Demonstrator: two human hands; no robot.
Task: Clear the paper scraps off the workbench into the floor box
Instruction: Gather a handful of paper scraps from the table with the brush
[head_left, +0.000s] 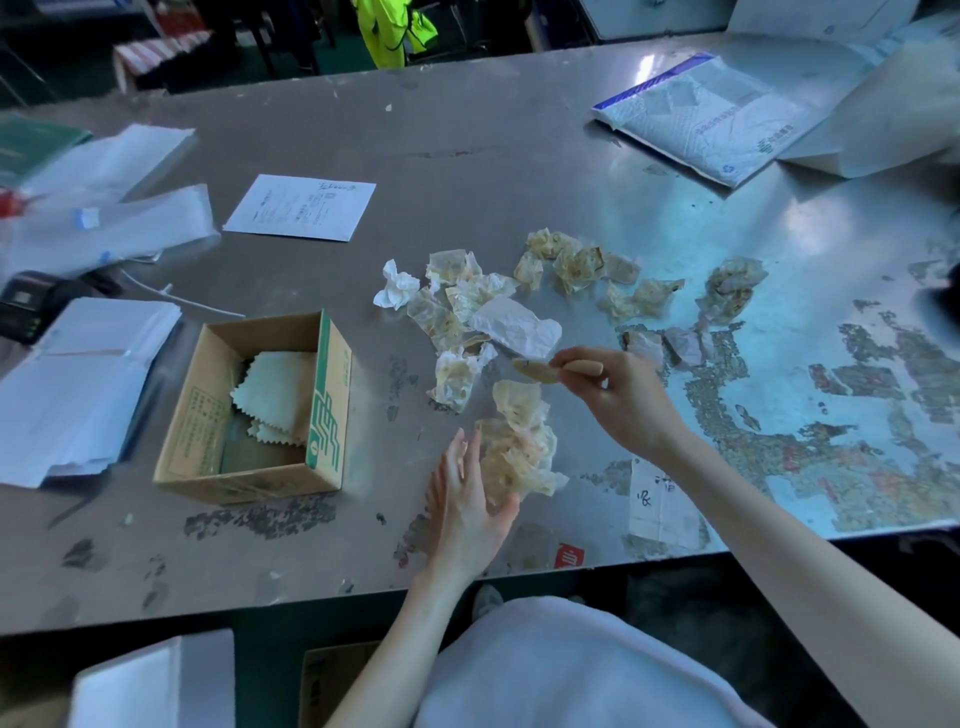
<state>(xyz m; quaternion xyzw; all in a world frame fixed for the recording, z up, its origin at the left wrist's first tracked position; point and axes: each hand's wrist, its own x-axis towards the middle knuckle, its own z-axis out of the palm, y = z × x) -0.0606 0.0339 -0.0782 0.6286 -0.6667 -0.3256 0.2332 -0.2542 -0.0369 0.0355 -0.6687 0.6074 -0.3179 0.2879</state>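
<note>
Gathering step: surface (519, 130) has scraps (571, 270) spread mid-way, left hand (467, 499) flat open against a crumpled wad (519, 447), right hand (613, 389) pinching one small scrap (535, 370); next move likely needs merging both, then dropping into what looks like the floor box (332, 680).

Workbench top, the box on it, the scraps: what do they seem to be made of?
Workbench: probably sheet metal, dull grey and scuffed, with glare at the right. Box: brown cardboard, matte, with green print on its side. Scraps: thin crumpled paper, yellowish and partly translucent, perhaps waxed or glue-stained; a few are white.
</note>
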